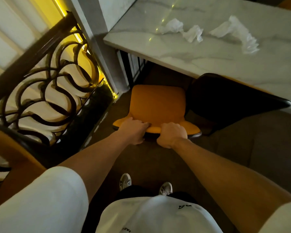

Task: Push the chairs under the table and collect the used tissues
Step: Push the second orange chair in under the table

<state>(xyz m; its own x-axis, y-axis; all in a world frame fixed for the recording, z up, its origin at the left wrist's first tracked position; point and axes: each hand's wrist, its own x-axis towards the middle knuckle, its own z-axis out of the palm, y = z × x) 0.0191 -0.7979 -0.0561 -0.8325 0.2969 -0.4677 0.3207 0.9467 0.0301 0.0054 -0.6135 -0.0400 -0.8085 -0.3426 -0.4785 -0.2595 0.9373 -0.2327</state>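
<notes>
An orange chair (156, 105) stands in front of me, short of the corner of the white marble table (217, 64). My left hand (134, 130) grips the top edge of its backrest, and my right hand (172, 134) grips the same edge just to the right. On the tabletop lie crumpled white tissues: one (173, 26) at the left, one (194, 33) beside it, and a longer one (237, 32) further right. A second chair (228, 96), dark-backed, is tucked partly under the table's near edge to the right.
A dark ornamental railing (45, 84) with a yellow light strip runs along the left. A white pillar (99, 47) stands by the table's corner. Another orange chair back (15, 153) shows at lower left. My shoes (124, 181) stand on brown floor.
</notes>
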